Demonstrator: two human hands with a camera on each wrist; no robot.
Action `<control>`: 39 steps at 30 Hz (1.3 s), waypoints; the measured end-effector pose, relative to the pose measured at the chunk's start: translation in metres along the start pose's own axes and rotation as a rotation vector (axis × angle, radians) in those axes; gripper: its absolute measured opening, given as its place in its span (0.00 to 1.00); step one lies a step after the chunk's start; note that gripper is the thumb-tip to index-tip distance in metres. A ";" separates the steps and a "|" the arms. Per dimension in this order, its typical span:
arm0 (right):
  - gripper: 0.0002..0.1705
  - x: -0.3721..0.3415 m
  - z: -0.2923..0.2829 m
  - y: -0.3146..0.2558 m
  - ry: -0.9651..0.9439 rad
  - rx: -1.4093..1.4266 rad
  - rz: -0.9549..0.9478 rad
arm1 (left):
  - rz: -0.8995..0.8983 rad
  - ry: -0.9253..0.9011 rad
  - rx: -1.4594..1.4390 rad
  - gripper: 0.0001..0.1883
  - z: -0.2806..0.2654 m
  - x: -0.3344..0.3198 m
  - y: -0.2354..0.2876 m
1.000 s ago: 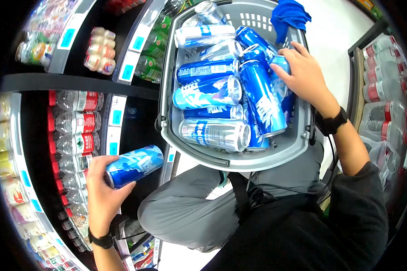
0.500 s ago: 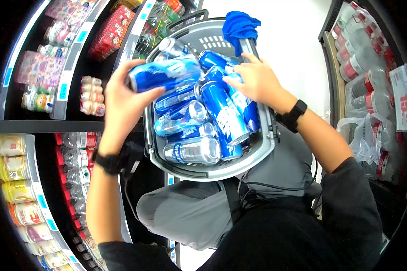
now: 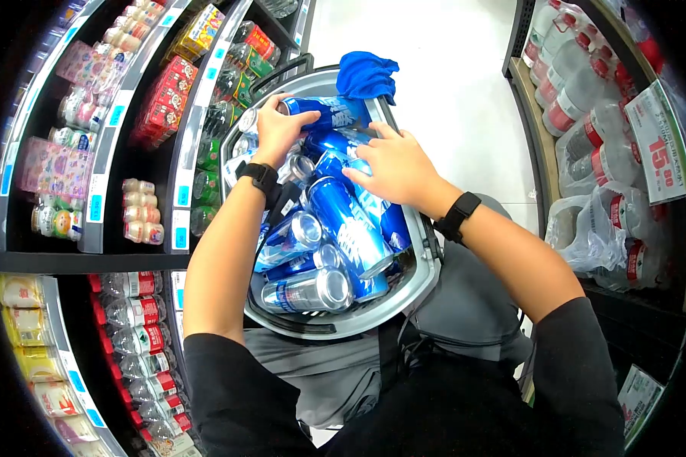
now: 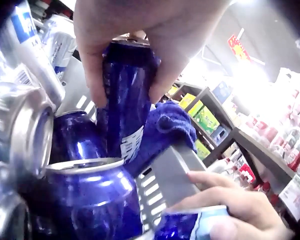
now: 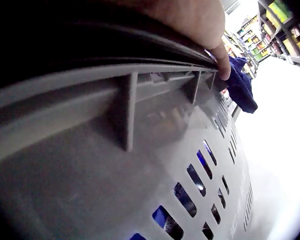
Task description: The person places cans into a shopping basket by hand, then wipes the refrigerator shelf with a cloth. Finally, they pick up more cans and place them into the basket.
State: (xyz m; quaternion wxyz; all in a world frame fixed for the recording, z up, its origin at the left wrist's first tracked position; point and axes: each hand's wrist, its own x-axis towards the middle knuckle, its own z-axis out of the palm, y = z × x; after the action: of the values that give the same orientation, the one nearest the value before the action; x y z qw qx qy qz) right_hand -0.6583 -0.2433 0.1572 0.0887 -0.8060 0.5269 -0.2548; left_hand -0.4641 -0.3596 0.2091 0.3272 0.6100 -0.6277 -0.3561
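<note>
My left hand point(image 3: 278, 133) grips a blue drink can point(image 3: 331, 113) near one end, over the far part of a grey shopping basket point(image 3: 427, 293). Up close in the left wrist view, thumb and fingers press on both sides of this dark blue can point(image 4: 127, 95). At the basket's right rim rests my right hand point(image 3: 404, 167), its fingers fairly straight, thumb touching a light-blue can point(image 4: 210, 222). In the right wrist view a finger point(image 5: 222, 62) reaches over the rim. Several blue and silver cans point(image 3: 309, 291) fill the basket.
A blue cloth point(image 3: 366, 76) hangs on the basket's far rim. Shelves with red-capped bottles point(image 3: 141, 335) and small drink packs point(image 3: 142, 212) stand close on the left. Large bottles point(image 3: 579, 84) and a plastic bag point(image 3: 594, 228) line the right side.
My left hand has carried the can from beside the left shelf over to the basket's far end. My right hand stays at the right rim. The view has turned.
</note>
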 end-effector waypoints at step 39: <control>0.25 0.002 0.008 0.006 -0.034 -0.141 -0.040 | -0.013 0.630 0.298 0.15 -0.191 -0.310 -0.276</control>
State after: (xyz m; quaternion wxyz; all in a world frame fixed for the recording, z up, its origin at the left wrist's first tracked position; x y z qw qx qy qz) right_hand -0.6582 -0.2485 0.1486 0.0357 -0.8248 0.5257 -0.2051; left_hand -0.1427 -0.0602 0.0847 0.4099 0.7350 -0.5371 -0.0571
